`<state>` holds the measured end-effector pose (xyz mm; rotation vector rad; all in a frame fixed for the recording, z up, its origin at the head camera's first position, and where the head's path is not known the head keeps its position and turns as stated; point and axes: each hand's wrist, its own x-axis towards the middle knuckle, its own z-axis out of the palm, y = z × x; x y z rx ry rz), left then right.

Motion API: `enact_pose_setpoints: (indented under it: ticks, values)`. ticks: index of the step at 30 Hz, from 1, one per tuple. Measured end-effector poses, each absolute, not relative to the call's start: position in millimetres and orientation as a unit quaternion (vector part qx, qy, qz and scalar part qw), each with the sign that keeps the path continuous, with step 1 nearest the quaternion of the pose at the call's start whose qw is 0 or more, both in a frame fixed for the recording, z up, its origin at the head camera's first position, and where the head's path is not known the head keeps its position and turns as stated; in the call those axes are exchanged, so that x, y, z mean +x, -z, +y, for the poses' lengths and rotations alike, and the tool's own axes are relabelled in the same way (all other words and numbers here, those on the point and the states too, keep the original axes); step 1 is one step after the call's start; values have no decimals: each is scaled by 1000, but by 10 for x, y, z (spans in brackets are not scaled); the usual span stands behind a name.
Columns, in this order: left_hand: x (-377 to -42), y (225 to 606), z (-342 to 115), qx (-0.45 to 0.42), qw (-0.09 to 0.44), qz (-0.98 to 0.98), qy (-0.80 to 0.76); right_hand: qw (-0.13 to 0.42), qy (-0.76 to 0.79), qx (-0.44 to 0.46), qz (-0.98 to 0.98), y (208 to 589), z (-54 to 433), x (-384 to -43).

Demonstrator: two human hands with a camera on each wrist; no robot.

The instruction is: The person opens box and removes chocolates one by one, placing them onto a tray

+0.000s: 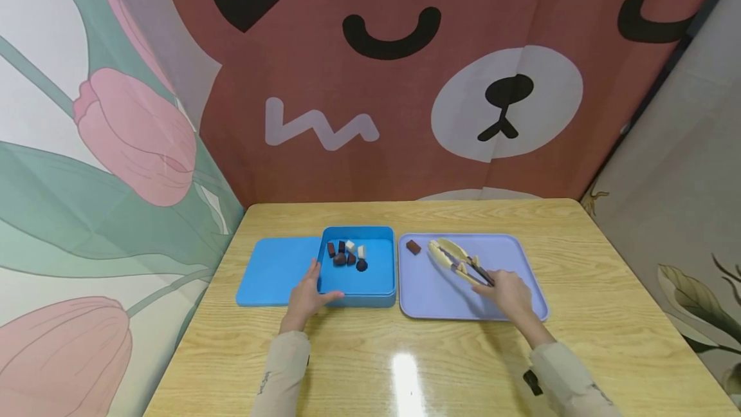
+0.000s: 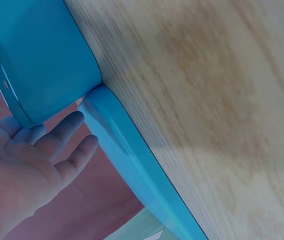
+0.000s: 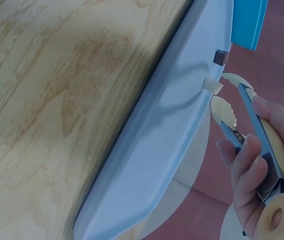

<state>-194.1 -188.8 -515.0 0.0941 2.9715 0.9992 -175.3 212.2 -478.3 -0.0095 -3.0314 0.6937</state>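
Observation:
My left hand (image 1: 307,298) rests at the near left corner of a blue box (image 1: 376,275), thumb along the front and relaxed fingers by the left side. Inside the box lie several chocolates (image 1: 339,259), dark, brown and white. In my right hand (image 1: 511,293) is a pair of tongs (image 1: 457,259) with cream scalloped tips, held over a lilac tray (image 1: 440,301). The tongs' tips stand apart. The right wrist view shows a white chocolate (image 3: 213,86) on the tray near them. A brown chocolate (image 1: 413,247) lies at the tray's far left corner.
A flat blue lid (image 1: 278,272) lies left of the box, close against it. The box and tray stand side by side on the wooden table (image 1: 359,365). A bear-print cloth (image 1: 393,147) hangs behind the table.

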Motion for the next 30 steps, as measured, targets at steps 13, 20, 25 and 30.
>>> enact_pose_setpoints:
  ticks: [13,20,25,30]
  values:
    - [-1938,5167,-1903,31,0,948,-316,33,-240,15,-970,4704,2091,-1733]
    - [-1936,5159,-1900,32,-2,948,-316,41,-248,22,-968,4651,2030,-1730]
    - [-1937,5171,-1901,32,-3,948,-316,56,-251,40,-965,4607,1960,-1722]
    - [-1948,5189,-1905,34,-1,950,-312,64,-250,55,-965,4577,1887,-1726]
